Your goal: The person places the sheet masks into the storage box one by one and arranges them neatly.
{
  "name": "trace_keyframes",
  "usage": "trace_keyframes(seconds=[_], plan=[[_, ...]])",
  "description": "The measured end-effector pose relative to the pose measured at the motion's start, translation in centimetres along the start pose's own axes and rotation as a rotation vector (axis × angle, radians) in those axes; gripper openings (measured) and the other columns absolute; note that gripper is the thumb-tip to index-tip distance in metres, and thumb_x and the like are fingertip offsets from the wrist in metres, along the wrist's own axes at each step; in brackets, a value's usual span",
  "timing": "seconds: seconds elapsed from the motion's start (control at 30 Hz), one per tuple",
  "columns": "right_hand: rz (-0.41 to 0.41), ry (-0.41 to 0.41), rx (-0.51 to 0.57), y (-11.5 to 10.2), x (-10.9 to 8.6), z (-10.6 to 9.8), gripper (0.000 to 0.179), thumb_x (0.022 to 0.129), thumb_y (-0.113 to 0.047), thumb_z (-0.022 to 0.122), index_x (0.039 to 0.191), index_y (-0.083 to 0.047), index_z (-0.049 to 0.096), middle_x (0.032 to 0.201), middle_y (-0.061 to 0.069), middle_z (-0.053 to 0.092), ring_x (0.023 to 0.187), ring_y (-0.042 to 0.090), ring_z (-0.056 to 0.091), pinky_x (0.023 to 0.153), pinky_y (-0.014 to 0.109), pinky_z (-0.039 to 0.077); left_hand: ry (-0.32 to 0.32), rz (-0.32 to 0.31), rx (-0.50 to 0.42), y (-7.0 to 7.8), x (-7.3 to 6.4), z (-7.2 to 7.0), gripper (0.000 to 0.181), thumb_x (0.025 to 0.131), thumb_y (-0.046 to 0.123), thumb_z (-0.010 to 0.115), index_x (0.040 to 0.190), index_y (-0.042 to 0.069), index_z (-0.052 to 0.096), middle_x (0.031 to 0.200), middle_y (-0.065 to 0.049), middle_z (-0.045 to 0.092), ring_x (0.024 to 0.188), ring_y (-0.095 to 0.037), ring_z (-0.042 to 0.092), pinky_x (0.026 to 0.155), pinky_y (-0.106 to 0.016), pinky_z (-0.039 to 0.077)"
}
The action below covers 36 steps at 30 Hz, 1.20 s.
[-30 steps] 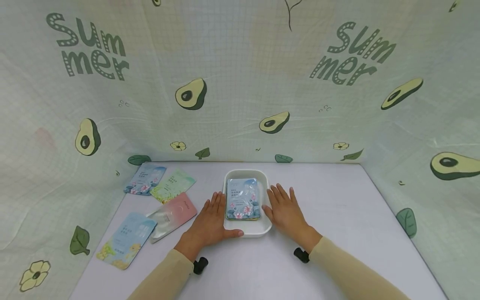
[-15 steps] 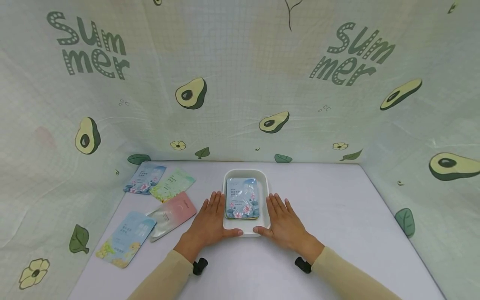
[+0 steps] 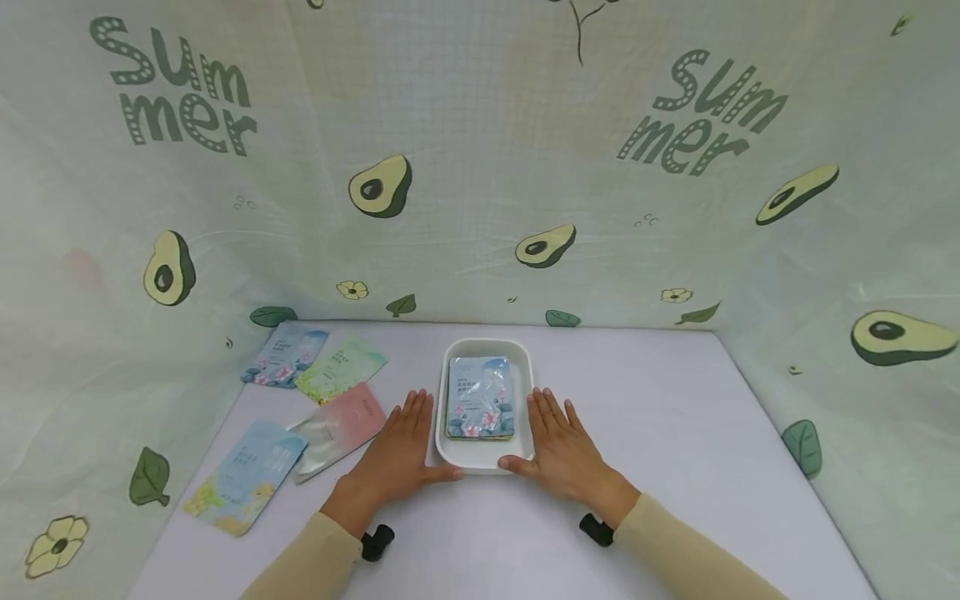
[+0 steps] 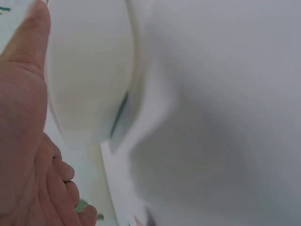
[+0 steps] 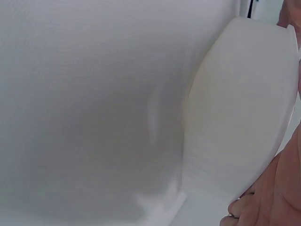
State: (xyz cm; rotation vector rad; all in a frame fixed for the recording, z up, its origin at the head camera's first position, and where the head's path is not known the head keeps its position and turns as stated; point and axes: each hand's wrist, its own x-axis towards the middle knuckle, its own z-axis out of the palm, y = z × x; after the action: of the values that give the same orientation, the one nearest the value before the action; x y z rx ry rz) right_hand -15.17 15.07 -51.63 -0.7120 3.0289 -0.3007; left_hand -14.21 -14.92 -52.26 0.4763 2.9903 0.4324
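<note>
A white plastic tray (image 3: 474,456) stands on the table, with a small stack of sheet mask packets (image 3: 481,400) lying inside. The top packet is blue with pink flowers. My left hand (image 3: 397,454) lies just left of the tray, fingers straight and thumb pointing toward its near corner. On the opposite side, my right hand (image 3: 561,454) rests along the tray's right wall with straight fingers, its thumb at the near rim. The tray's outer wall (image 4: 89,70) shows beside the palm in the left wrist view. In the right wrist view, the tray (image 5: 240,108) sits next to the fingers.
Several loose packets lie to the left: a blue floral one (image 3: 285,356), a green one (image 3: 341,369), a pink and silver one (image 3: 341,429) and a blue one with yellow flowers (image 3: 246,477). A patterned curtain (image 3: 465,150) hangs behind the table (image 3: 637,392).
My right hand has come in against the tray's right side, its thumb now at the near rim. My left hand has since shifted slightly left, and the tray sits a little further left.
</note>
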Motion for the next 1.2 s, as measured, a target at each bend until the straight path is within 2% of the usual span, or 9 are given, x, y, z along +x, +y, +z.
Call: trace_keyframes(seconds=[0.33, 0.43, 0.5, 0.6, 0.73, 0.9, 1.03, 1.13, 1.2], plan=[[-0.001, 0.001, -0.011, 0.0, 0.0, 0.3, 0.118, 0.095, -0.084, 0.044, 0.165, 0.008, 0.017, 0.173, 0.028, 0.016, 0.163, 0.042, 0.012, 0.131, 0.062, 0.014, -0.015, -0.096, 0.066, -8.9, -7.0, -2.0, 0.1, 0.099, 0.061, 0.063, 0.158, -0.013, 0.032, 0.167, -0.036, 0.026, 0.156, -0.055, 0.022, 0.123, -0.072, 0.022], [-0.002, 0.005, -0.012, 0.0, 0.0, 0.4, 0.118, 0.095, -0.083, 0.045, 0.165, 0.008, 0.017, 0.172, 0.029, 0.017, 0.163, 0.042, 0.012, 0.131, 0.062, 0.015, -0.018, -0.127, 0.094, -10.8, -8.7, -2.2, 0.097, 0.1, 0.062, 0.061, 0.155, -0.014, 0.038, 0.165, -0.039, 0.028, 0.154, -0.058, 0.023, 0.12, -0.076, 0.022], [-0.003, 0.007, -0.013, 0.1, 0.0, 0.4, 0.118, 0.095, -0.083, 0.045, 0.165, 0.008, 0.017, 0.172, 0.029, 0.016, 0.163, 0.042, 0.012, 0.131, 0.062, 0.015, -0.012, -0.129, 0.108, -11.5, -9.2, -2.0, 0.096, 0.1, 0.063, 0.06, 0.154, -0.014, 0.04, 0.164, -0.039, 0.03, 0.153, -0.059, 0.023, 0.12, -0.077, 0.02], [-0.004, 0.008, -0.009, 0.1, 0.0, 0.4, 0.117, 0.096, -0.082, 0.045, 0.164, 0.008, 0.018, 0.172, 0.029, 0.016, 0.163, 0.042, 0.012, 0.13, 0.062, 0.015, -0.001, -0.116, 0.109, -11.3, -9.3, -1.7, 0.093, 0.101, 0.063, 0.059, 0.154, -0.012, 0.041, 0.164, -0.036, 0.031, 0.154, -0.058, 0.022, 0.12, -0.077, 0.016], [-0.006, 0.004, 0.0, 0.1, 0.0, 0.4, 0.117, 0.096, -0.082, 0.046, 0.165, 0.008, 0.017, 0.172, 0.029, 0.015, 0.163, 0.042, 0.011, 0.131, 0.062, 0.014, 0.009, -0.066, 0.095, -9.7, -8.2, -1.3, 0.086, 0.103, 0.06, 0.057, 0.155, -0.007, 0.044, 0.165, -0.033, 0.034, 0.156, -0.055, 0.022, 0.122, -0.076, 0.014], [-0.005, 0.008, 0.004, 0.1, -0.1, 0.4, 0.117, 0.096, -0.082, 0.046, 0.165, 0.008, 0.016, 0.173, 0.028, 0.015, 0.163, 0.042, 0.011, 0.131, 0.062, 0.014, -0.042, -0.016, 0.08, -6.9, -5.9, -0.6, 0.078, 0.106, 0.057, 0.053, 0.159, -0.001, 0.043, 0.169, -0.028, 0.03, 0.159, -0.049, 0.02, 0.125, -0.072, 0.017], [-0.002, 0.021, -0.006, 0.2, -0.1, 0.6, 0.117, 0.095, -0.082, 0.045, 0.165, 0.008, 0.018, 0.172, 0.028, 0.017, 0.163, 0.041, 0.013, 0.131, 0.062, 0.015, -0.098, -0.004, 0.055, -5.4, -4.4, 0.2, 0.075, 0.109, 0.054, 0.049, 0.162, 0.002, 0.038, 0.172, -0.024, 0.026, 0.161, -0.045, 0.018, 0.127, -0.066, 0.02], [-0.006, 0.034, -0.005, 0.2, 0.0, 0.7, 0.117, 0.095, -0.083, 0.045, 0.164, 0.008, 0.02, 0.172, 0.029, 0.019, 0.162, 0.041, 0.015, 0.13, 0.063, 0.016, -0.108, 0.002, 0.052, -5.1, -3.6, 0.1, 0.068, 0.111, 0.05, 0.047, 0.161, 0.003, 0.042, 0.17, -0.022, 0.032, 0.16, -0.043, 0.024, 0.127, -0.065, 0.024], [-0.007, 0.038, -0.008, 0.2, 0.0, 0.7, 0.117, 0.095, -0.083, 0.044, 0.164, 0.008, 0.021, 0.172, 0.029, 0.02, 0.162, 0.042, 0.016, 0.13, 0.063, 0.017, -0.079, 0.012, 0.064, -5.3, -3.0, -0.3, 0.062, 0.111, 0.046, 0.051, 0.156, 0.003, 0.049, 0.165, -0.021, 0.042, 0.156, -0.043, 0.034, 0.124, -0.064, 0.03]])
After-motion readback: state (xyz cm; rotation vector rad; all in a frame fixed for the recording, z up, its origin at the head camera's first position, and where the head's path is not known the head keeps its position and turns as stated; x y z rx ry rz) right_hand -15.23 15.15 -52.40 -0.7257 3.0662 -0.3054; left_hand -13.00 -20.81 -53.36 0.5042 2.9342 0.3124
